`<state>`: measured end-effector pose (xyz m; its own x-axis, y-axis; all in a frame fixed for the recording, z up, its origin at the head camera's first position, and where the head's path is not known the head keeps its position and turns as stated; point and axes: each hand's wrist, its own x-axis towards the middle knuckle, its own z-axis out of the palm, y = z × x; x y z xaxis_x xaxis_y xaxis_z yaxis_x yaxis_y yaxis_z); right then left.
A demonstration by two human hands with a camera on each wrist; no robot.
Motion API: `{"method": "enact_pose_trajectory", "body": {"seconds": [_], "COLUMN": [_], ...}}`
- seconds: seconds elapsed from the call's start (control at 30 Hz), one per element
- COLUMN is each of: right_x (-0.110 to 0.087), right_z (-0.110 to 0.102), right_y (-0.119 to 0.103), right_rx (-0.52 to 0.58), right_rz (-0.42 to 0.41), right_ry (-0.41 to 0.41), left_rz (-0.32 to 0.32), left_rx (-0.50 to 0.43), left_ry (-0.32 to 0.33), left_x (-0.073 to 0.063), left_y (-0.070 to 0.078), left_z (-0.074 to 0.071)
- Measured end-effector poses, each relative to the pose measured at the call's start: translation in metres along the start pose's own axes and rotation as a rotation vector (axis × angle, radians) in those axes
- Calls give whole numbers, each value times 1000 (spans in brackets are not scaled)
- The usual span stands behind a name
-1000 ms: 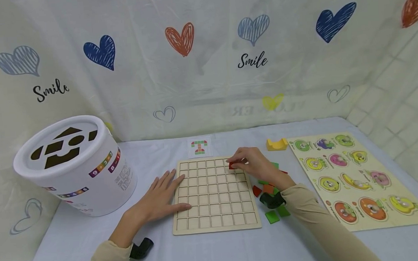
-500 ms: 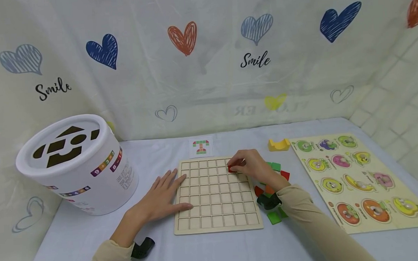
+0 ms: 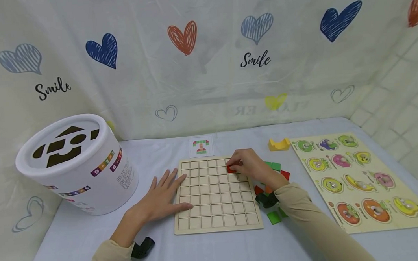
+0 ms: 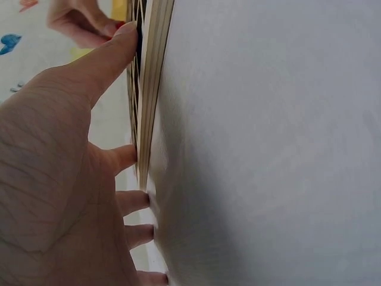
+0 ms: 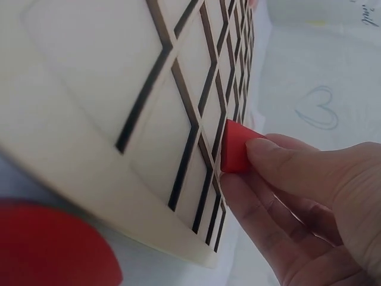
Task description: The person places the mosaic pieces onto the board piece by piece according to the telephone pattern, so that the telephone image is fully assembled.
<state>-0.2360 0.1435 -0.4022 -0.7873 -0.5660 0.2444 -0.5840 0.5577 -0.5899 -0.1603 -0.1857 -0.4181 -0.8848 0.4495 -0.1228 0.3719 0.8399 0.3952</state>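
Note:
A pale wooden grid board (image 3: 216,199) lies flat on the table. My right hand (image 3: 251,165) pinches a small red tile (image 5: 238,146) between thumb and fingers, at a cell near the board's upper right corner. In the right wrist view the tile stands tilted, its lower edge right at the grid. My left hand (image 3: 161,198) rests with spread fingers along the board's left side, thumb and index finger over its edge. The left wrist view shows the left thumb (image 4: 110,62) on top of the board's rim.
Beside the board, partly under my right arm, lie loose tiles: green (image 3: 274,217), red (image 3: 285,175) and orange. A pattern card (image 3: 200,143) lies behind it. Left stands a white bucket (image 3: 127,190); right are a yellow arch block (image 3: 279,145) and a fruit puzzle board (image 3: 335,173).
The right hand has lowered the red tile slightly toward the upper right cell. The head view has shifted a little. The left hand stays in place on the board.

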Motion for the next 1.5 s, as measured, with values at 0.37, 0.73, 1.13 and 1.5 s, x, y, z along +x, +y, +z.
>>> {"method": "enact_pose_trajectory", "body": {"seconds": [0.37,0.73,1.13,1.5], "right_x": [2,4,1,-33], "right_z": [0,3,3,-47], "right_y": [-3,-8,-9,14], "right_rx": [-37,-124,-157,-8], "right_rz": [37,41,10,43], "right_ry": [-23,-43,-40,-91], "left_rz": [-9,-5,-8,-3], "left_rx": [7,18,12,18], "left_ry": [-7,-6,-8,-1], "left_x": [1,1,1,1], "left_y": [-1,-1,-1,-2], "left_z": [1,1,1,3]}}
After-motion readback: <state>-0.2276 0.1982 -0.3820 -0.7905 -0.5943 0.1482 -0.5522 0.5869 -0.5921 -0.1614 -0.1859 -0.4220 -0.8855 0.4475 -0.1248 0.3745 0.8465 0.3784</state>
